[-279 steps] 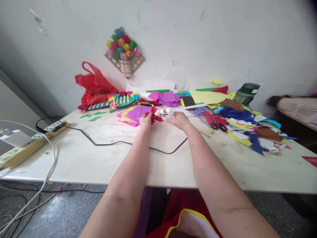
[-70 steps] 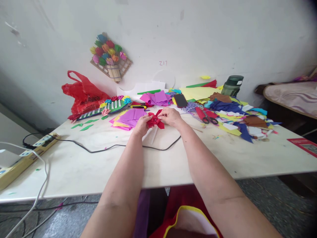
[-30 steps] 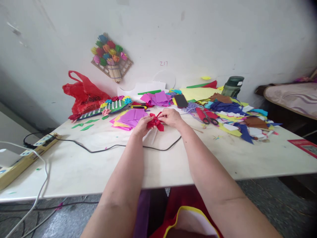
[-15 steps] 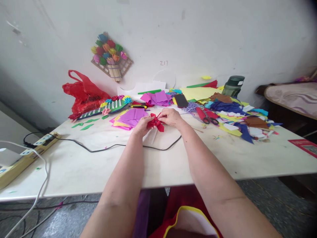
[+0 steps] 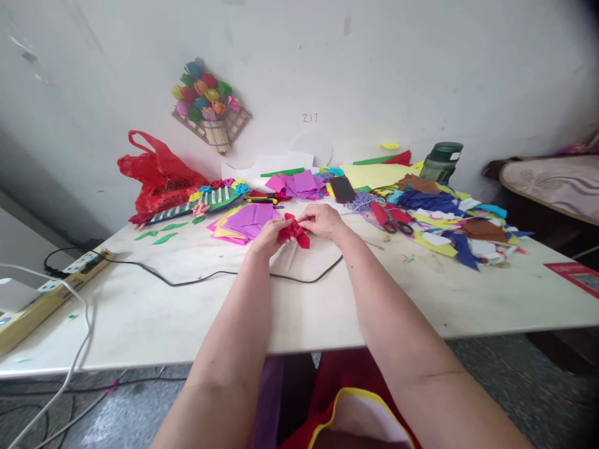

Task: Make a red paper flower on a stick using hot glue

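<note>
A red paper flower (image 5: 296, 232) is held between my two hands above the table (image 5: 309, 318). My left hand (image 5: 269, 238) is closed around its left side. With thumb and fingertips together, my right hand (image 5: 322, 222) pinches at the flower's upper right petals. Just left of my left hand lies a stack of purple, yellow and pink paper sheets (image 5: 250, 219). Several green paper leaves (image 5: 165, 239) are further left. Finished paper flowers (image 5: 201, 210) in several colours rest on a green and white striped card (image 5: 219, 201).
A black cable (image 5: 173, 285) crosses the table under my forearms to a power strip (image 5: 77, 268). Scissors (image 5: 397, 226), a phone (image 5: 343, 189), coloured scraps (image 5: 435, 209) and a green bottle (image 5: 440, 162) are at the right and back. A red plastic bag (image 5: 163, 171) stands back left.
My right fingertips have shifted slightly at the flower's upper petals. The flower and my left hand are nearly where they were.
</note>
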A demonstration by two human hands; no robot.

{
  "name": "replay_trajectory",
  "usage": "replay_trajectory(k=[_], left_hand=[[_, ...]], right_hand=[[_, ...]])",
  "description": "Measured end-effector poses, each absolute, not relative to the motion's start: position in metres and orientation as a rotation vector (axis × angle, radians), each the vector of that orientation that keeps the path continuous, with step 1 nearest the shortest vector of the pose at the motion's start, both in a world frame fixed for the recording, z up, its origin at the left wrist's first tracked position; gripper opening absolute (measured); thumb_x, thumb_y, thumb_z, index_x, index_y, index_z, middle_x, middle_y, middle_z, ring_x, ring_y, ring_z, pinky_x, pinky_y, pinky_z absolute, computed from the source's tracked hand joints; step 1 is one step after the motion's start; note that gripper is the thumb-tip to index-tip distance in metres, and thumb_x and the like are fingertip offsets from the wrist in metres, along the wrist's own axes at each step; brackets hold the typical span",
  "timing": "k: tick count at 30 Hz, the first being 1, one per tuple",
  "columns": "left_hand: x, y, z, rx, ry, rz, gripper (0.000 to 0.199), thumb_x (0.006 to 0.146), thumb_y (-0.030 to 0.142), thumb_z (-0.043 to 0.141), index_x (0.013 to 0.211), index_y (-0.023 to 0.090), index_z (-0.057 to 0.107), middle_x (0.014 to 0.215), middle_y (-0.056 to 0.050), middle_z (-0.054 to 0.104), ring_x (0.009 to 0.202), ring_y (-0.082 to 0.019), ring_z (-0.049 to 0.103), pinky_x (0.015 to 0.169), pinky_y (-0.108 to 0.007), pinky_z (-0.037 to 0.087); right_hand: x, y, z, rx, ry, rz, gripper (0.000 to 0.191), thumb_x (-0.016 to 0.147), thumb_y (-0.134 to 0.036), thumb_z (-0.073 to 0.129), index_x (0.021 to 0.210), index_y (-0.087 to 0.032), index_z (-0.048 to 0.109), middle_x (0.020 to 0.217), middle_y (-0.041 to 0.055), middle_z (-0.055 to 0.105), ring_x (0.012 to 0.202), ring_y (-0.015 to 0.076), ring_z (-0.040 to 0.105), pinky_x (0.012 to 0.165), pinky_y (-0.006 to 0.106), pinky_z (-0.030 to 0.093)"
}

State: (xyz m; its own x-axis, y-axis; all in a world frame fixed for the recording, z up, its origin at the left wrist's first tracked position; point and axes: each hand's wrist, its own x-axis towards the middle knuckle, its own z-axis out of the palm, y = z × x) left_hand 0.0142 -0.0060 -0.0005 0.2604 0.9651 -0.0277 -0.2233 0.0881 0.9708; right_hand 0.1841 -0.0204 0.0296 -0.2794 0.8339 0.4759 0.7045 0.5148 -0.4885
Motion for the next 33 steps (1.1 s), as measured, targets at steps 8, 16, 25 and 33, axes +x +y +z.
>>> replay_trajectory(k=[8,16,25,33], left_hand=[[0.0157,-0.0094,0.0018,1.087,0.898,1.069,0.008,0.079,0.016,0.063,0.073,0.012,0.059,0.056,-0.001,0.060,0.041,-0.007,0.052,0.041,-0.018,0.038],[0.0142,-0.0072,-0.0006,1.101,0.849,1.074,0.010,0.077,0.019,0.067,0.073,0.012,0.061,0.057,-0.002,0.061,0.042,-0.008,0.052,0.042,-0.019,0.039],[0.0153,-0.0092,0.0012,1.093,0.853,1.056,0.008,0.078,0.016,0.063,0.071,0.011,0.062,0.055,-0.002,0.059,0.041,-0.007,0.051,0.041,-0.018,0.039],[0.0147,-0.0066,-0.0019,1.092,0.827,1.063,0.010,0.076,0.019,0.068,0.072,0.012,0.061,0.058,-0.001,0.060,0.043,-0.007,0.053,0.040,-0.016,0.038]], right_hand=[[0.1864,-0.0199,0.0292,-1.191,-2.114,0.238,0.013,0.076,-0.015,0.064,0.077,-0.020,0.076,0.088,0.0014,0.074,0.080,0.0155,0.063,0.072,0.026,0.042],[0.1848,-0.0207,0.0307,-1.200,-2.104,0.216,0.014,0.077,-0.015,0.064,0.080,-0.020,0.076,0.090,0.0030,0.075,0.084,0.0170,0.064,0.074,0.026,0.043],[0.1855,-0.0211,0.0296,-1.177,-2.124,0.265,0.014,0.074,-0.014,0.064,0.077,-0.019,0.076,0.085,0.0021,0.074,0.075,0.0146,0.061,0.068,0.025,0.040],[0.1847,-0.0210,0.0305,-1.170,-2.128,0.249,0.015,0.072,-0.013,0.062,0.076,-0.019,0.076,0.084,0.0030,0.073,0.075,0.0152,0.060,0.068,0.026,0.040]])
